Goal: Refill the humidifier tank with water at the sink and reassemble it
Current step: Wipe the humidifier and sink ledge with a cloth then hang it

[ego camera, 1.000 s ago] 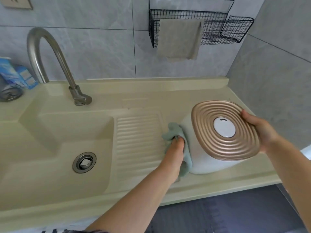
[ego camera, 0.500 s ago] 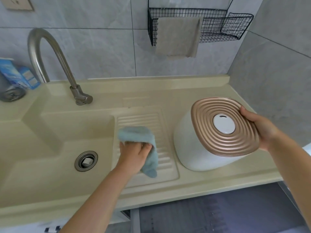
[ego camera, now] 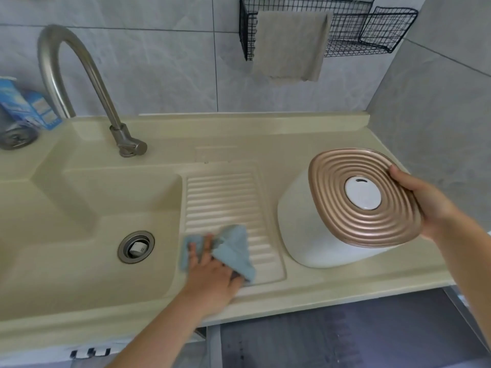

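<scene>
The tank (ego camera: 313,235) sits tilted at the surface's (ego camera: 239,134) right end, steadied by right hand (ego camera: 425,205) fingers clamped on its lid (ego camera: 364,197). Left hand (ego camera: 212,274) fingers press a cloth (ego camera: 233,251) flat, likely drying the front edge.

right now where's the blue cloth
In the head view the blue cloth lies under the left hand on the ribbed draining board, between the sink drain and the humidifier tank.

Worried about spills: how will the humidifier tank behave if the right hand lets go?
The humidifier tank sits tilted on its rounded base, so it would probably rock. Only the right hand steadies its ribbed lid. The glossy shell looks slippery.
</scene>
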Demonstrator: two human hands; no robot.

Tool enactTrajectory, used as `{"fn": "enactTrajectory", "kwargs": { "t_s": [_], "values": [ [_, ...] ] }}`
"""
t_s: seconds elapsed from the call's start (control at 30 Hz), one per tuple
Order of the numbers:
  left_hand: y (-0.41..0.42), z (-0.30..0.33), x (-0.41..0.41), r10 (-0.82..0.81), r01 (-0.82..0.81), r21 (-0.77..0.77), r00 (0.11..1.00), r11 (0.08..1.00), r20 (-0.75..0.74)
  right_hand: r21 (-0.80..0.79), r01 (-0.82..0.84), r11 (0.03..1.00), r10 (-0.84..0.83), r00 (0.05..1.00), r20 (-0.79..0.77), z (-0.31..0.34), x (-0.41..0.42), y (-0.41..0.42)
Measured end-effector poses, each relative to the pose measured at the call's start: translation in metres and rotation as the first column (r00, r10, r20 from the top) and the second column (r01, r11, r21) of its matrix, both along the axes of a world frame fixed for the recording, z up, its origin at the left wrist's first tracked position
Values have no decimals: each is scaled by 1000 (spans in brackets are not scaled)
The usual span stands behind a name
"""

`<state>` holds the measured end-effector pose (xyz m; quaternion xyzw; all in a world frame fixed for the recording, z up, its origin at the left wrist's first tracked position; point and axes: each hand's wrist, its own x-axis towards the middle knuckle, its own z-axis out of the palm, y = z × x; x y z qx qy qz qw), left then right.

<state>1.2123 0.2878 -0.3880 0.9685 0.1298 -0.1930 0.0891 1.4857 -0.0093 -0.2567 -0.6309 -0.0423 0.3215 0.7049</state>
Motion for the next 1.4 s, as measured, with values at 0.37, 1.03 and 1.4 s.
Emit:
{"fn": "enactTrajectory", "kwargs": {
  "t_s": [0.37,1.03,1.4],
  "values": [
    [-34,8,76,53,-53,6,998,999,-29,21,2,1000,-2,1000,-3,2,-4,0],
    [45,-11,179,61,-70,93,993,993,105,8,-26,1000,26,997,-69,-9,4,-7],
    [87,-4,126,153,-157,68,986,985,61,13,2,1000,0,996,-88,-4,0,-3]
  ]
}}
